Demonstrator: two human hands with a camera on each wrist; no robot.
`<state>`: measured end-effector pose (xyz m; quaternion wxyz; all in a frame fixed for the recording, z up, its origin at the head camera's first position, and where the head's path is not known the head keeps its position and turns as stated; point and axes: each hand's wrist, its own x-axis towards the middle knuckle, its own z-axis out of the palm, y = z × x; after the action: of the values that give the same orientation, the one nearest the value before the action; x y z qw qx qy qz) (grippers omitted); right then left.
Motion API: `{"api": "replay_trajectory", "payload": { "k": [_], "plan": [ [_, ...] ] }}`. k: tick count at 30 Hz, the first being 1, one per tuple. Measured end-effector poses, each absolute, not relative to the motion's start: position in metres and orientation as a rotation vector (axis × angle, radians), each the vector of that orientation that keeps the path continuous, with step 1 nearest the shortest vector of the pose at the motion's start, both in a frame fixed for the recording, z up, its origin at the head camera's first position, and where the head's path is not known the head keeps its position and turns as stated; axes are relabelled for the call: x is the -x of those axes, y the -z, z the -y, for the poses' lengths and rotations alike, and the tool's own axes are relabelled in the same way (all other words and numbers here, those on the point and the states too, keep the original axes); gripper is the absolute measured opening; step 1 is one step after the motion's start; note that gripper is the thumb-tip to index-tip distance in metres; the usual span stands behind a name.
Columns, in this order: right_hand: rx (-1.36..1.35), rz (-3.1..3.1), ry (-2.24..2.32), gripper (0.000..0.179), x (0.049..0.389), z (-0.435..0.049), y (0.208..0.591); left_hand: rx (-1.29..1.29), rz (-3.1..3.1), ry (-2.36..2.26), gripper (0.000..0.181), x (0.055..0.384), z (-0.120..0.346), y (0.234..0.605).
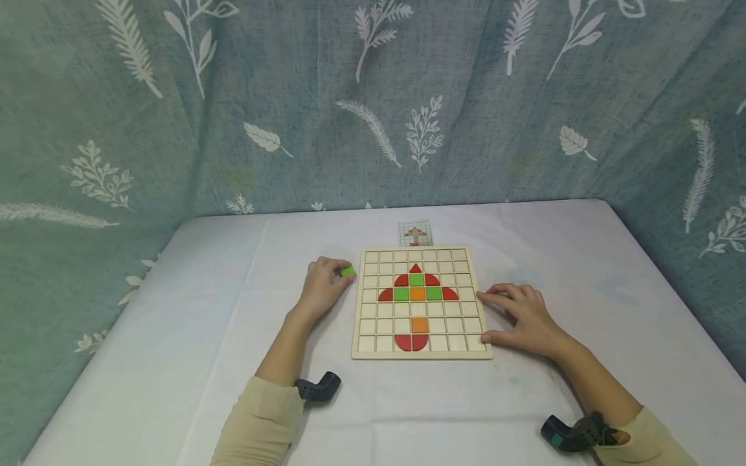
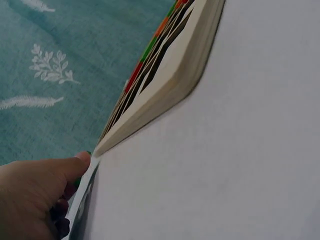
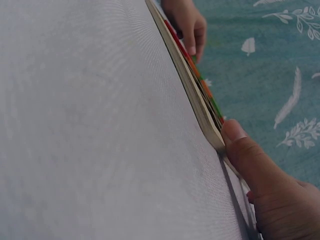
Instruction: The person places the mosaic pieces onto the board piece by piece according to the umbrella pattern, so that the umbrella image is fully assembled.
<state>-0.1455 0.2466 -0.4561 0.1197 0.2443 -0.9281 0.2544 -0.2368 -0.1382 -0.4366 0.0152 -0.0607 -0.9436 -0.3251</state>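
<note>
A wooden grid board (image 1: 384,255) lies flat on the table with red, green and orange tiles set in its squares. Just off its left edge, my left hand (image 1: 322,285) pinches a green square tile (image 1: 347,271) between thumb and fingers. In the left wrist view only a sliver of that green shows behind the thumb (image 2: 80,161). My right hand (image 1: 527,321) rests at the board's right edge, thumb and forefinger spread, their tips right at the rim. The right wrist view shows that thumb (image 3: 237,137) against the board's corner.
A small pattern card (image 1: 415,233) with a similar coloured figure lies at the board's far edge. White cloth (image 1: 431,414) covers the table, and a leaf-print curtain (image 1: 326,142) hangs behind it. Each wrist wears a black camera mount (image 1: 319,387).
</note>
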Motion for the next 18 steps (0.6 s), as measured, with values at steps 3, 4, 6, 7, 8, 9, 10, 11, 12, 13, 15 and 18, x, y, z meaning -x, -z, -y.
{"api": "replay_trajectory", "payload": {
  "k": [3, 4, 6, 7, 8, 9, 10, 11, 12, 13, 15, 18],
  "plan": [
    [-0.707, 2.718, -0.749, 0.072, 0.146, -0.245, 0.456, 0.214, 2.93, 1.045, 0.038, 0.234, 0.134, 0.434],
    [-0.705, 2.723, -0.749, 0.073, 0.146, -0.245, 0.456, 0.221, 2.929, 1.055, 0.039, 0.233, 0.133, 0.433],
    [-0.7, 2.733, -0.755, 0.073, 0.146, -0.245, 0.455, 0.23, 2.928, 1.076, 0.038, 0.231, 0.129, 0.431],
    [-0.698, 2.74, -0.758, 0.073, 0.146, -0.244, 0.455, 0.238, 2.924, 1.084, 0.038, 0.23, 0.128, 0.43],
    [-0.698, 2.744, -0.76, 0.073, 0.146, -0.244, 0.455, 0.249, 2.921, 1.089, 0.038, 0.229, 0.126, 0.429],
    [-0.698, 2.748, -0.76, 0.073, 0.146, -0.244, 0.455, 0.257, 2.917, 1.093, 0.038, 0.228, 0.124, 0.428],
    [-0.697, 2.75, -0.76, 0.073, 0.146, -0.244, 0.455, 0.266, 2.911, 1.099, 0.037, 0.226, 0.122, 0.427],
    [-0.696, 2.753, -0.759, 0.073, 0.146, -0.244, 0.455, 0.283, 2.904, 1.102, 0.037, 0.225, 0.121, 0.426],
    [-0.699, 2.751, -0.755, 0.073, 0.146, -0.244, 0.455, 0.307, 2.893, 1.108, 0.036, 0.224, 0.119, 0.425],
    [-0.703, 2.748, -0.752, 0.073, 0.146, -0.244, 0.456, 0.328, 2.883, 1.113, 0.036, 0.223, 0.117, 0.424],
    [-0.712, 2.738, -0.748, 0.073, 0.146, -0.245, 0.456, 0.366, 2.871, 1.121, 0.034, 0.221, 0.112, 0.421],
    [-0.722, 2.724, -0.736, 0.073, 0.145, -0.246, 0.457, 0.436, 2.854, 1.121, 0.033, 0.217, 0.105, 0.418]
  ]
}}
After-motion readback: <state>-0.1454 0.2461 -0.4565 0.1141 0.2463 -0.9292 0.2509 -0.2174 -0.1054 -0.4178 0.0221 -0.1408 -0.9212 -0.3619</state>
